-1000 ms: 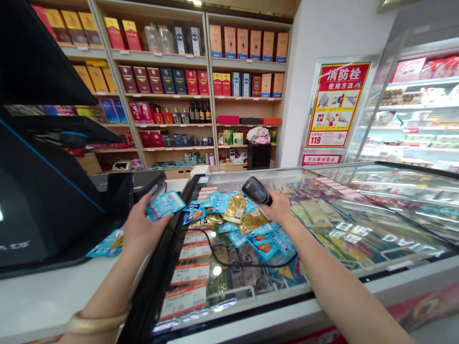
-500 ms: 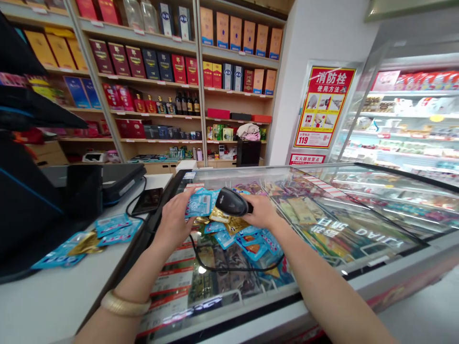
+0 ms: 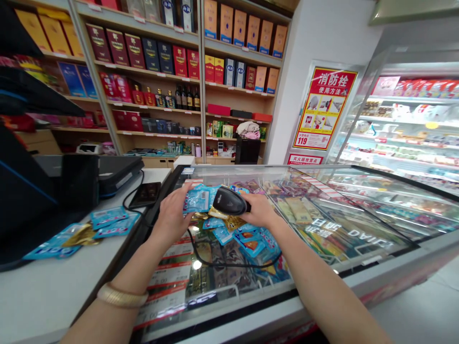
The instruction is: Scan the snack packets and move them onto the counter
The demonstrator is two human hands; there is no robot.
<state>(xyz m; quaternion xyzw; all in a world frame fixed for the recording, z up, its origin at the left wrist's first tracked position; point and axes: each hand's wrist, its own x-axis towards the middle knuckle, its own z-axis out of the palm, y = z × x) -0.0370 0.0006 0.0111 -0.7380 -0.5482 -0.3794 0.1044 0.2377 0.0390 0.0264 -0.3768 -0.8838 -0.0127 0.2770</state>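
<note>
Scanner (image 3: 229,201): smooth plastic, semi-matt. Packets (image 3: 249,242): glossy film. Freezer lid (image 3: 258,297): clear, reflective glass. Bangle (image 3: 122,296): metallic sheen. Counter (image 3: 53,296): smooth.

One head-worn cam, facing fwd & angled down over the wearer's arms (image 3: 311,260). L hand (image 3: 171,217) & R hand (image 3: 258,210) nr, approx mid-frame; freezer (image 3: 383,270) close, lower ctr to R; counter (image 3: 36,306) lower L; shelving (image 3: 202,95) farther back, upper L to upper ctr.

Packets (image 3: 247,239) on the freezer's glass top (image 3: 215,297), counter (image 3: 53,298) left, shelves (image 3: 244,99) behind.
</note>
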